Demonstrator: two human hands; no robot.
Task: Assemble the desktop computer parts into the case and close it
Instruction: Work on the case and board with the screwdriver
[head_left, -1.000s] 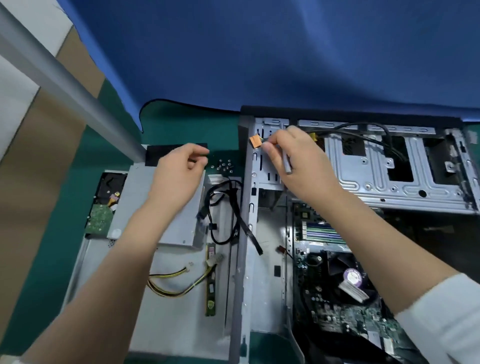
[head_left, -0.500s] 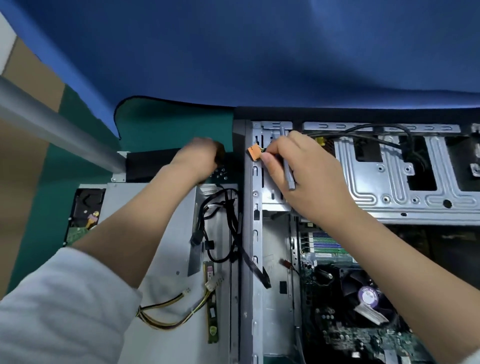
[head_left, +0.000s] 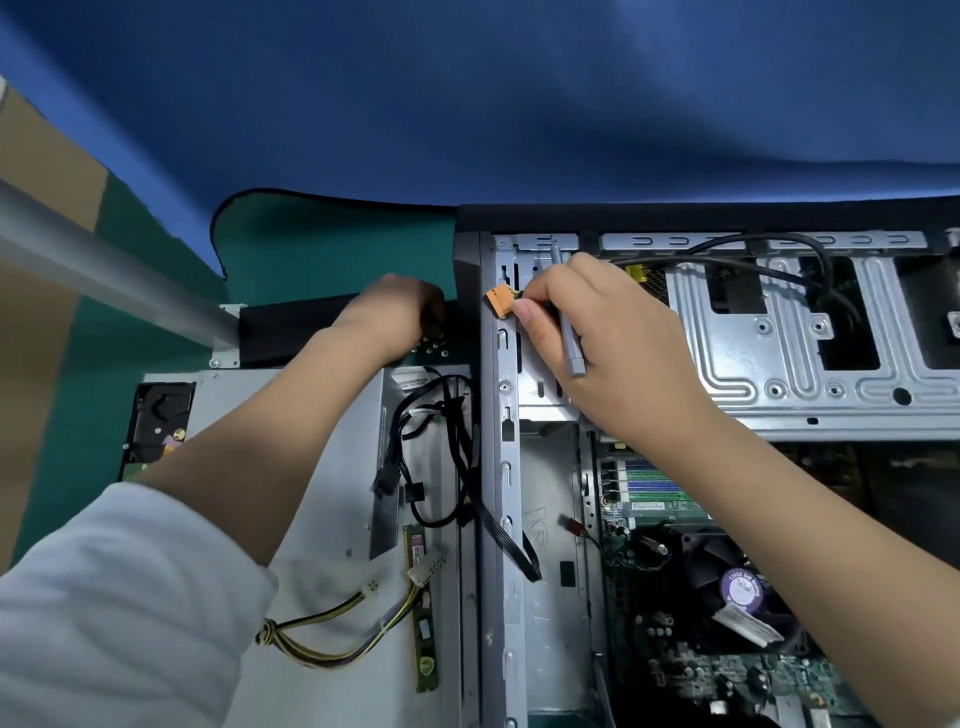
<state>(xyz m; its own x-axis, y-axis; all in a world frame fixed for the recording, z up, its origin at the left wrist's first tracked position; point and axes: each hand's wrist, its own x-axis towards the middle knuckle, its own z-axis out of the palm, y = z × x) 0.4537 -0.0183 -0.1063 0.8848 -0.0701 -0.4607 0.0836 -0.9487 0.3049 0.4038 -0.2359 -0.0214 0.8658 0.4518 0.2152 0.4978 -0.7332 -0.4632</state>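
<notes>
The open computer case (head_left: 500, 467) lies on its side at the right, with the motherboard (head_left: 727, 680) and its fan (head_left: 740, 592) showing inside. At the case's front upper corner my right hand (head_left: 608, 343) pinches an orange connector (head_left: 500, 301) on a thin wire. The same hand holds a grey screwdriver (head_left: 569, 332). My left hand (head_left: 395, 312) reaches to the left of the case, fingers bent down over several loose screws (head_left: 436, 349). Its fingertips are hidden.
A grey power supply (head_left: 337, 457) with black cables (head_left: 452, 415) and yellow-black leads (head_left: 332, 649) lies on a pale panel (head_left: 322, 686). A RAM stick (head_left: 423, 649) and a hard drive (head_left: 156, 426) lie there too. A metal drive cage (head_left: 779, 374) fills the case top. A grey pole (head_left: 104, 280) crosses upper left.
My left hand has moved up and right from over the power supply to the screws beside the case. My right hand stays at the orange connector.
</notes>
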